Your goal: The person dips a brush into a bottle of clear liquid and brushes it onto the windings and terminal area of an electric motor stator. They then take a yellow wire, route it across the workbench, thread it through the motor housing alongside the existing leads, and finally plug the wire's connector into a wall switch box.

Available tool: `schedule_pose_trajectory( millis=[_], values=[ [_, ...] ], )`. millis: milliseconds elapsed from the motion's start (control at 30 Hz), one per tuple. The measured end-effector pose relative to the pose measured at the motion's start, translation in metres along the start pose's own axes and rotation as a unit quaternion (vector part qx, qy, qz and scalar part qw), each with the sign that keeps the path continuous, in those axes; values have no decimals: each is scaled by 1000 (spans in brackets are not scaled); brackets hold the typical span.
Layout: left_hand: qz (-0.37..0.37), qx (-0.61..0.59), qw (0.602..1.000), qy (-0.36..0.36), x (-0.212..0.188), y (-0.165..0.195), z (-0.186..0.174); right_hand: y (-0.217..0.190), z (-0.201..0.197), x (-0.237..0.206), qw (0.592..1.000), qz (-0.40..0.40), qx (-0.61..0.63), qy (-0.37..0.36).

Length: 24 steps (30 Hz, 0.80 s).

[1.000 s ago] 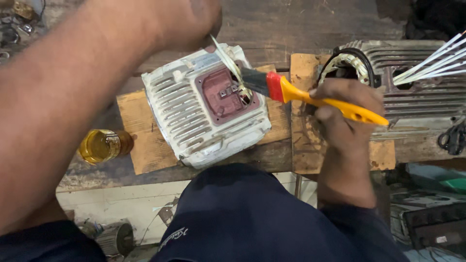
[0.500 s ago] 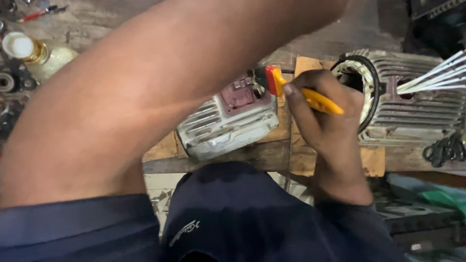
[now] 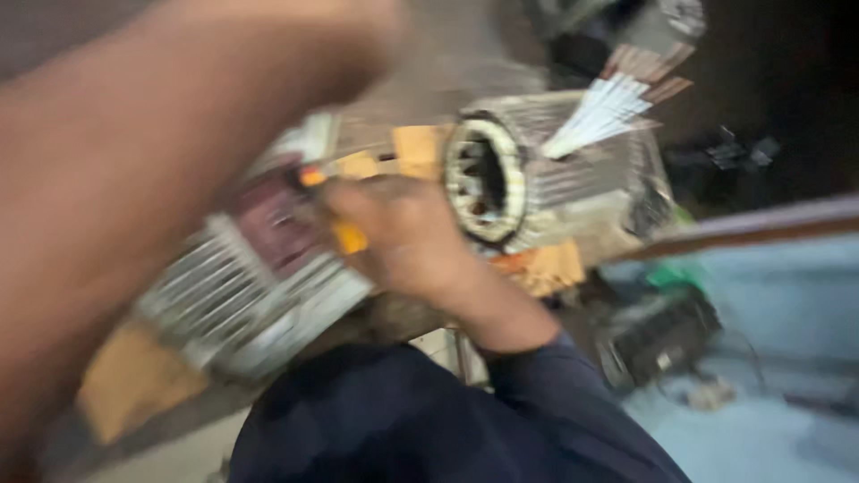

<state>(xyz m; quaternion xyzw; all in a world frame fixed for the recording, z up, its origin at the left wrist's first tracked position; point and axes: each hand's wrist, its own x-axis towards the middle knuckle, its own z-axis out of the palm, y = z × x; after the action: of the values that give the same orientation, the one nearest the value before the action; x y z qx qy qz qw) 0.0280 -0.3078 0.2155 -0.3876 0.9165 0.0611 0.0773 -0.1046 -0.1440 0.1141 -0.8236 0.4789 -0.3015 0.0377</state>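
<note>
Brush (image 3: 344,234): yellow handle w/ orange band near the ferrule, gripped in the right hand (image 3: 407,241). Frame is badly blurred, so bristles can't be made out. Long axis runs approx. lower right to upper left, head end aimed at the dark red recess on the ribbed grey housing (image 3: 259,268); the handle disappears into the fist. Brush sits over the housing's upper right side, just beside the recess.

Right hand: clenched round the handle, knuckles up, wrist coming out of a dark blue sleeve (image 3: 537,376).

Left hand: forearm (image 3: 152,161) sweeps across the top left of the view; hand itself smeared by motion, can't tell whether it grips anything.

Step in hand, by my reading: brushing the housing around the red recess. Next move prob. calls for a steady view and a light stroke w/ the brush tip kept inside the recess edges.

Surroundings: housing rests on wooden blocks (image 3: 134,376). A round motor body (image 3: 537,179) w/ a ring opening stands to the right, white strips (image 3: 608,112) sticking out of it.
</note>
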Motion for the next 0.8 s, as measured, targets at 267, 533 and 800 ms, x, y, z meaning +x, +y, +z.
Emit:
schedule_pose_trajectory(
  millis=[267,533,800],
  values=[
    [29,39,999,-1,13,12,3,-11,-7,3,999,13,-8,39],
    [42,61,997,9,17,-6,16,0,-6,-3,989,11,-117,86],
    [82,99,992,0,26,-4,19,-12,-5,7,993,48,55,91]
  ],
)
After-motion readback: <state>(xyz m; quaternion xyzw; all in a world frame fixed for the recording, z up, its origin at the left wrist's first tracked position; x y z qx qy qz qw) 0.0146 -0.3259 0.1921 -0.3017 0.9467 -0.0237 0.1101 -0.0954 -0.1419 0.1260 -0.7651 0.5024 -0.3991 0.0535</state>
